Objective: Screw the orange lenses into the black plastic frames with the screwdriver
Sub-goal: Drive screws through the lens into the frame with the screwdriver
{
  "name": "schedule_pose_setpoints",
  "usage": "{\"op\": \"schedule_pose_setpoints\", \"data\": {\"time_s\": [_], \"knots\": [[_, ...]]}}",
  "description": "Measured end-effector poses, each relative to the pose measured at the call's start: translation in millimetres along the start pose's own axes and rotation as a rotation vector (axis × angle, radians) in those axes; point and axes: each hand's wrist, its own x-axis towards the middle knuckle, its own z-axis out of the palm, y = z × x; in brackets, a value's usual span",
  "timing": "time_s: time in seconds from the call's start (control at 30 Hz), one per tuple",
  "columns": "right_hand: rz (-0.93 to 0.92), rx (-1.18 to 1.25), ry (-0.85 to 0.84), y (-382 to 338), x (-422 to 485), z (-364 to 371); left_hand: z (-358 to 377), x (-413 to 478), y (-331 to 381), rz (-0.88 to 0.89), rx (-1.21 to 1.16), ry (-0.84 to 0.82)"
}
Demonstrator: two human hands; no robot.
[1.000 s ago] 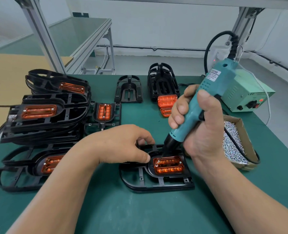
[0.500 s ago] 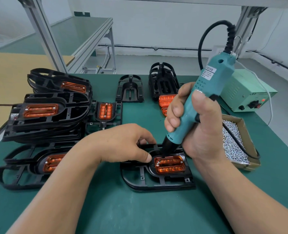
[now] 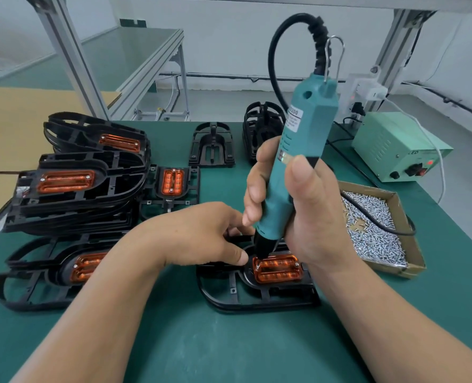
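- Head view: the right hand (image 3: 298, 205) wraps tight round the teal screwdriver (image 3: 298, 139), which is held nearly upright with its black tip down on the far-left corner of the orange lens (image 3: 277, 268).
- That lens sits in the black frame (image 3: 229, 294), which lies flat on the green mat (image 3: 201, 341).
- The left hand (image 3: 201, 233) holds this frame, thumb pressed just left of the lens, fingers curled over the far rim.
- Right of the frame is a cardboard box (image 3: 411, 261) of screws; to its left are stacked frames (image 3: 71, 194).

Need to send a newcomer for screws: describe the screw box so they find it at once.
On the green table, look along its right side, in front of the pale green power box. A shallow cardboard tray lies there. Unlike the black frames, it is brown and full of small silver screws.
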Motion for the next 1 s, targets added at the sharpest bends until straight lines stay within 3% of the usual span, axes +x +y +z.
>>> {"op": "schedule_pose_setpoints", "data": {"time_s": [0.53,1.0], "knots": [[0.040,0.068,-0.098,6.3,-0.1,2.5,0.8,-0.9,3.5,-0.027,-0.026,-0.016],[-0.104,0.094,-0.036,-8.5,1.3,2.4,2.4,3.9,-1.5,-0.020,0.002,-0.007]]}}
